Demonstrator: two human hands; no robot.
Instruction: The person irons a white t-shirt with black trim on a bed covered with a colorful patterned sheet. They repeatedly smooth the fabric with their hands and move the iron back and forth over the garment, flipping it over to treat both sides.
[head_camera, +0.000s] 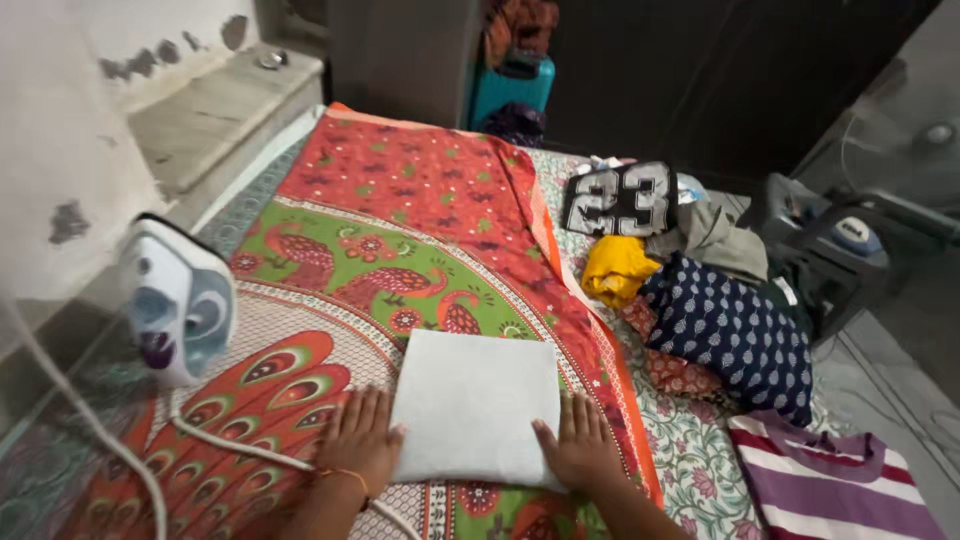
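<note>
Head view, hands (362, 440) flat beside white folded cloth (472, 405)

A home bedroom: patterned bedspread (420, 200), clothes pile (700, 300), steam iron (180, 300).

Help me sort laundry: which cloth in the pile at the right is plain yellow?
The crumpled yellow cloth, between the black numbered garment and the navy patterned one; the others are printed or striped.

Left hand (358, 438): laid flat, palm down, fingers extended forward and held close together.
Right hand (580, 445): laid flat, palm down, fingers extended, thumb angled inward.
Left wrist: a thin orange band is worn.
Forearms: extended forward from the lower frame edge.
</note>
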